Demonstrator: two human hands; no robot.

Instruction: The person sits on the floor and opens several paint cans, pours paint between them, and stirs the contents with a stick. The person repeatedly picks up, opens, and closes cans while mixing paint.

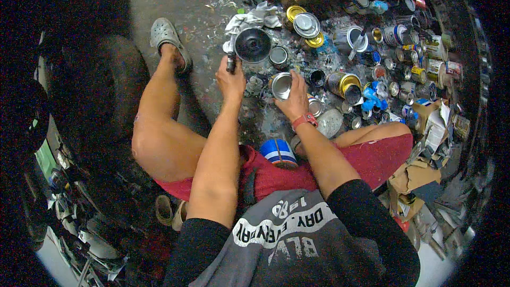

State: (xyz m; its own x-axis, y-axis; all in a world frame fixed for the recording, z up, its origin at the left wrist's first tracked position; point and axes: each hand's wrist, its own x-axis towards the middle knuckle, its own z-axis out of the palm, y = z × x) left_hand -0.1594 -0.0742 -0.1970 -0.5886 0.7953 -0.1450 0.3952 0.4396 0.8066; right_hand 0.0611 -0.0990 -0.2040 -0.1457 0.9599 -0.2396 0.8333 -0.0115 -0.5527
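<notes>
Grasps, in the left hand [231, 81], what looks like a gun [230, 64], with fingers wrapped around it. Just beyond, to the right, shows a dark round cup [253, 45], apparently part of the gun, beside a crumpled white cloth [256, 19]. Cannot tell open from lidded there, nor make out any contents.

Grips, in the right hand [294, 101], an open metal can [281, 86], with fingers and thumb around its wall and the mouth turned up. Shows a pale inside, too unclear for telling liquid from bare metal.

Has gun and can side by side over the stained floor [199, 8], apart from each other, with a lidded tin [278, 55] near both. Sits low, with a blue-and-white pail [278, 152] just in front of the shorts [372, 157].

To judge by the grips, seems to be at a two-handed handling step, with no visible stream between can and cup. If pouring, calls for holding the cup steady, bringing the can's rim over it and tipping slowly; if setting down, for keeping the can upright and finding a flat patch. Could easily bump the lidded tin on the way.
</notes>
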